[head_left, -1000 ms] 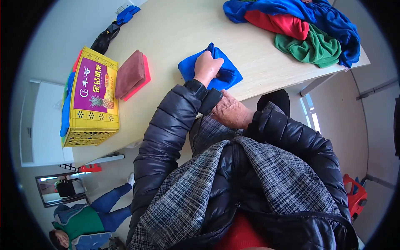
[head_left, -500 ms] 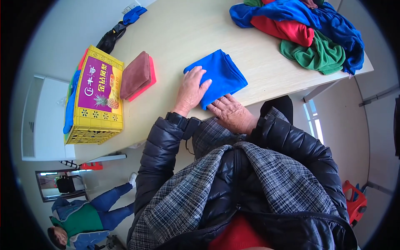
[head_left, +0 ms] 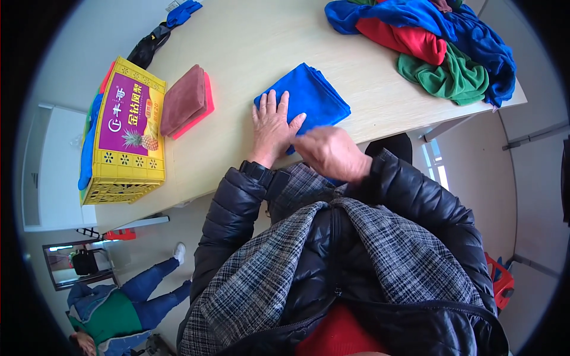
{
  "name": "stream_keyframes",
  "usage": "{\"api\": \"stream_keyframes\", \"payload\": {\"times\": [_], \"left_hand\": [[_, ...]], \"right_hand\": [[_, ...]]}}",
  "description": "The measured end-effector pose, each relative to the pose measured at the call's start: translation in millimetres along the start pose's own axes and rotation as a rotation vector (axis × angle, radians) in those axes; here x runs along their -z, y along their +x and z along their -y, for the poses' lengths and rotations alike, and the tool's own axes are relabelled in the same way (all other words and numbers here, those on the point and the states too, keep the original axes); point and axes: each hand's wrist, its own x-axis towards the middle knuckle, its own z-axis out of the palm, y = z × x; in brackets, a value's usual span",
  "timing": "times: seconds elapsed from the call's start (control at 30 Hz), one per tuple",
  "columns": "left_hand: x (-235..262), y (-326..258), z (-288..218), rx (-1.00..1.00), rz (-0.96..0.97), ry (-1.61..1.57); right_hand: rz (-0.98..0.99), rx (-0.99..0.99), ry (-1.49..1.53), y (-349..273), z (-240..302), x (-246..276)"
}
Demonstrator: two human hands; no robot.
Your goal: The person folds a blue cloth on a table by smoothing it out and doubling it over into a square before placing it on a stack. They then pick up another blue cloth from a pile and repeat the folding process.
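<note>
A folded blue cloth [head_left: 314,95] lies on the table near its front edge, its layers showing along the right side. My left hand [head_left: 273,127] rests flat on the cloth's left part, fingers stretched out and slightly spread. At the cloth's near edge, my right hand [head_left: 332,153] is raised a little and blurred by motion. Its fingers look curled, but their tips are hidden, so whether they hold anything does not show. Left of the blue cloth sits a small stack of folded cloths, a brown one [head_left: 183,101] on top of a pinkish-red one [head_left: 206,107].
A yellow plastic crate [head_left: 124,185] with a purple fruit label stands at the table's left, colored cloths at its far side. A loose heap of blue, red and green cloths [head_left: 445,71] lies at the far right. Behind the crate is a black item [head_left: 148,47]. A person [head_left: 119,311] is at lower left.
My right hand has risen from lying flat at the cloth's near edge, its fingers now curled. The left hand's fingers have spread out on the cloth. The view has shifted slightly.
</note>
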Motion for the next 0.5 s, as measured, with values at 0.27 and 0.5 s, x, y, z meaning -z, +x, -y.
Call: {"api": "stream_keyframes", "payload": {"times": [0.27,0.5], "left_hand": [[-6.6,1.7,-5.6,0.052,0.028,0.018],[-2.7,-6.5,-5.8,0.069,0.012,0.004]], "right_hand": [[-0.791,-0.021,-0.339,89.6,-67.6,-18.3],[-0.766,-0.125,-0.394,100.5,-84.9,-5.6]]}}
